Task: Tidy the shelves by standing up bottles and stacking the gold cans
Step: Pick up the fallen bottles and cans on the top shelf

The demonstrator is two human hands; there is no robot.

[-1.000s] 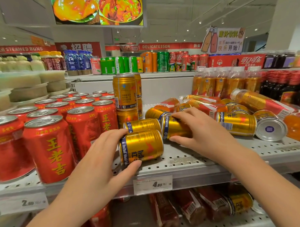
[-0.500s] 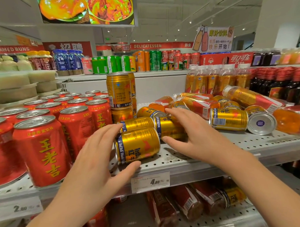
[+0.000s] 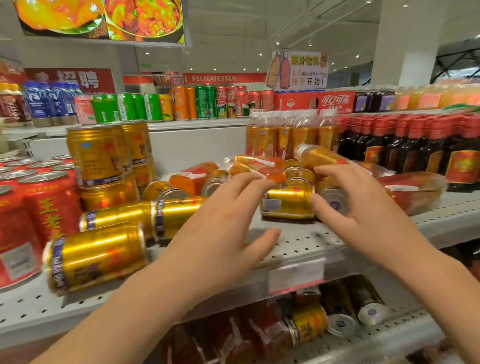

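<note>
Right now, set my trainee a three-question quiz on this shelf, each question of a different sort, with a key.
1. True or false: the gold can nearest the front edge of the shelf stands upright.
2. What stands directly left of the stacked gold cans? A. red cans B. green bottles C. dark bottles
3. Fill in: between the left hand and the right hand lies a ____ can.

Key: 1 false, it lies on its side; 2 A; 3 gold.
</note>
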